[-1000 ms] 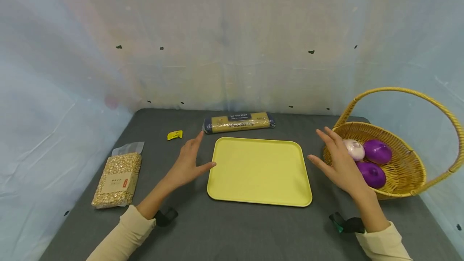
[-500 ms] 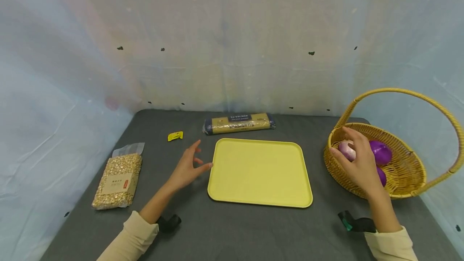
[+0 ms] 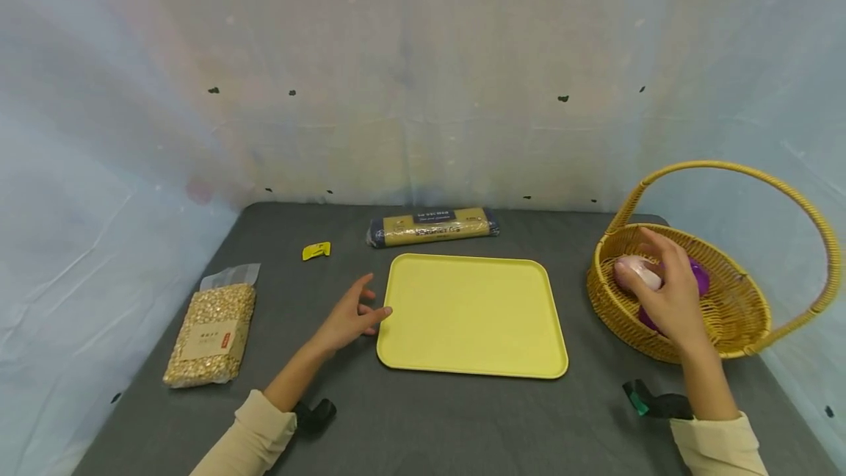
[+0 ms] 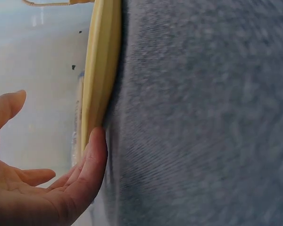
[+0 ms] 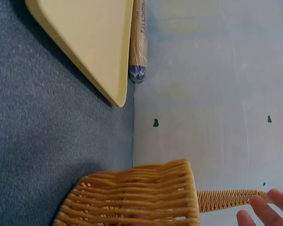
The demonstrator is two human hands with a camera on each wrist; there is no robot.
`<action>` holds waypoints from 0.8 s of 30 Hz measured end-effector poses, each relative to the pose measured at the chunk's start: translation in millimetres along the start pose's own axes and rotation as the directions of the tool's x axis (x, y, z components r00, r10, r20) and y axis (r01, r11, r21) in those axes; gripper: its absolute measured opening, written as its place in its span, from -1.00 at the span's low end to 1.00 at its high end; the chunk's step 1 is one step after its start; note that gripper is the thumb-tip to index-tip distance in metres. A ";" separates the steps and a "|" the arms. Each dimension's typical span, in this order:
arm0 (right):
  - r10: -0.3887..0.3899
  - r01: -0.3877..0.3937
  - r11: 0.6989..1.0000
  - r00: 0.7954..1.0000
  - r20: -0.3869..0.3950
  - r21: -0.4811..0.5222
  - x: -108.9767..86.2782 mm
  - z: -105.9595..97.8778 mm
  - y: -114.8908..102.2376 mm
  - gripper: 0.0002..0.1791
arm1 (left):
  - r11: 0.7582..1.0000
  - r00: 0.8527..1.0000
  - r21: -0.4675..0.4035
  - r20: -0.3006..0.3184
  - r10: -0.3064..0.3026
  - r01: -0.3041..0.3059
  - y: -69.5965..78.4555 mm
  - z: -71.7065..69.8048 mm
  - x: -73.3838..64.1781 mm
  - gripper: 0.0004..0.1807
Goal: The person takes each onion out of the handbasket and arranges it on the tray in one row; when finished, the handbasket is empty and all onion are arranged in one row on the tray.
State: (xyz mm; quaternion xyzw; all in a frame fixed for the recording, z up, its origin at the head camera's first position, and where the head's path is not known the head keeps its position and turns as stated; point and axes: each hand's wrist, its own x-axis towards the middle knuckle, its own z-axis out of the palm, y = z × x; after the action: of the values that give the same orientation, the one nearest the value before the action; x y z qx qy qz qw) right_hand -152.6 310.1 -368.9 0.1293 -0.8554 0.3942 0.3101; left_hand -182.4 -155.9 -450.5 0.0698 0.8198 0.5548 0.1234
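My left hand (image 3: 346,318) is at the left edge of the yellow tray (image 3: 472,314), fingers loosely bent. In the left wrist view its fingertips are right at the tray's rim (image 4: 96,70). My right hand (image 3: 670,292) is over the wicker basket (image 3: 734,314), thumb and fingers spread apart. A pale pinkish onion-like round thing (image 3: 641,270) shows between thumb and fingers in the head view. Shiny purple round ones (image 3: 699,278) lie in the basket, partly hidden by the hand. The right wrist view shows the fingers (image 5: 264,209) beside the basket handle (image 5: 226,200), above the rim.
A pack of spaghetti (image 3: 432,227) lies behind the tray. A small yellow wrapped piece (image 3: 316,250) is to its left. A sealed bag of yellowish kernels (image 3: 211,336) lies at the table's left. The basket's tall handle (image 3: 809,204) arches up at the right; a cloth backdrop (image 3: 423,94) hangs behind.
My right hand has moved right, from the basket's left rim to above its contents. My left hand has come slightly nearer to me and right, its fingers more bent.
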 end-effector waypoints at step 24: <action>0.093 -0.095 0.994 0.995 -0.044 -0.047 1.9 -14.2 39.4 -0.29 | 0.993 0.999 0.107 0.011 0.052 -0.053 -14.7 11.1 10.4 -0.42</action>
State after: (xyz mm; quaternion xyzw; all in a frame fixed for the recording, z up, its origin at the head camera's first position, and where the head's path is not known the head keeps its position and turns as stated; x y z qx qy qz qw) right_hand -166.4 346.7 -384.0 0.0729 -0.8633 0.3899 0.3120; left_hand -189.0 -148.9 -469.3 0.1001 0.8458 0.5128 0.1082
